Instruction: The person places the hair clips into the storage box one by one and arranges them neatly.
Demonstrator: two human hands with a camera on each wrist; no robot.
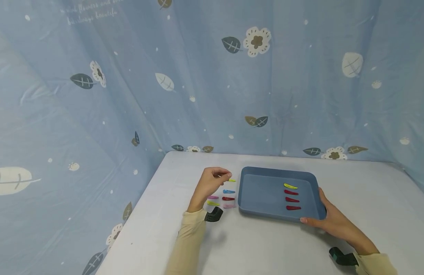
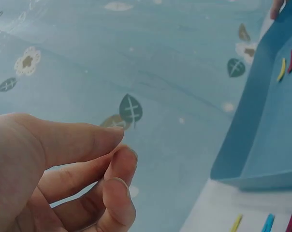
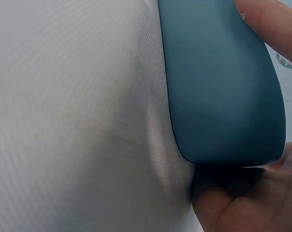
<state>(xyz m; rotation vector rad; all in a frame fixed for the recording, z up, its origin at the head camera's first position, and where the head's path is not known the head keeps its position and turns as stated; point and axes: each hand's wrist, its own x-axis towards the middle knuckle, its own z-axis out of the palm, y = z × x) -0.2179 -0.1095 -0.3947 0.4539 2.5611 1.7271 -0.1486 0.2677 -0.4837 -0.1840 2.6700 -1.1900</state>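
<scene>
Left hand (image 1: 210,183) raised just above the loose clips on the table (image 1: 273,244), left of the tray (image 1: 263,193). Fingers curled, thumb and forefinger tips together. The left wrist view shows nothing between the fingertips (image 2: 119,162), so clenched on nothing. A yellow clip (image 1: 231,180) lies just right of the fingertips, long axis left-right, pointing toward the tray wall. Below it are a blue clip (image 1: 228,191), a red clip (image 1: 228,198) and pink ones nearer the wrist, all lying the same way.

Right hand (image 1: 330,219) grasps the tray's near right corner, thumb along the front wall, fingers up the right side. The left hand is the nearer to the loose clips.

In the tray: 1 yellow and 3 red clips in a column, right of centre.

Surface: white cloth. Blue floral curtain behind and left.
</scene>
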